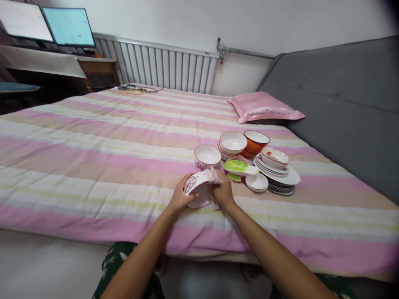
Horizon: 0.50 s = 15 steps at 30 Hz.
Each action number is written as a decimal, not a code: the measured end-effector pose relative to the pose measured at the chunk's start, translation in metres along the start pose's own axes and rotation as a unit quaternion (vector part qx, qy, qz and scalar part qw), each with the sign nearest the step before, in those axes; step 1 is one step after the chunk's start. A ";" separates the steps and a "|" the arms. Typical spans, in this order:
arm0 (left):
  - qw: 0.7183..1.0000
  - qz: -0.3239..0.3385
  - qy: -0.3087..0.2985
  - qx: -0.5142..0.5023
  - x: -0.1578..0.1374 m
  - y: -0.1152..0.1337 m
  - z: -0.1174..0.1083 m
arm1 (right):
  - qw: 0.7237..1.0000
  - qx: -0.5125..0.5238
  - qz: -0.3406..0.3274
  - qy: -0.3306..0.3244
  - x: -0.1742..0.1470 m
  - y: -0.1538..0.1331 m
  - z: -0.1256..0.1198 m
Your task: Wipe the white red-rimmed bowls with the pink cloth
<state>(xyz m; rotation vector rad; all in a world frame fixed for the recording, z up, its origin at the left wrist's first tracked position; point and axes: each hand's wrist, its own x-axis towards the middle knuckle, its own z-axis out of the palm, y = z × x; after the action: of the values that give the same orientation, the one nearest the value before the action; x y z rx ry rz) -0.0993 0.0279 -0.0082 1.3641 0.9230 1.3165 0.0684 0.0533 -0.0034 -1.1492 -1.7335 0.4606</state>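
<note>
A white bowl (197,184) with a pink blossom pattern is tipped on its side above the bed. My left hand (182,195) grips its left edge, thumb on the rim. In my right hand (223,190) is a pale pink cloth (213,176), folded over the bowl's right rim. Just behind them stands another white bowl (208,156) with a red rim. Close to my right hand lie a green and white spoon-shaped piece (238,167) and a small white dish (257,182). My fingertips under the cloth are hidden.
Stacked white bowls (233,142), orange bowls (256,141) and a pile of plates (291,176) stand on the right of the striped bed (93,166). Beyond them is a pink pillow (264,106) by the grey headboard (339,95). Cables (137,88) lie at the far edge before a radiator (162,64).
</note>
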 end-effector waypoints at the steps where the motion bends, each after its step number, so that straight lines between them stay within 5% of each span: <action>1: 1.000 0.000 -0.001 -0.001 0.000 0.000 0.000 | 1.000 0.004 0.004 0.002 -0.002 0.003 0.001; 8: 1.000 0.000 -0.006 -0.008 -0.002 0.001 0.001 | 1.000 -0.027 0.012 -0.010 -0.010 0.007 0.002; 15: 0.998 0.025 -0.016 -0.059 -0.004 -0.010 -0.003 | 0.983 -0.157 -0.063 -0.071 0.019 -0.027 -0.033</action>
<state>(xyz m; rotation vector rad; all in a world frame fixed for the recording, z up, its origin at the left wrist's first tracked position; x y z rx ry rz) -0.1013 0.0267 -0.0186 1.3192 0.7819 1.3617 0.0823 0.0501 0.0411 -1.2387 -2.0420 0.1979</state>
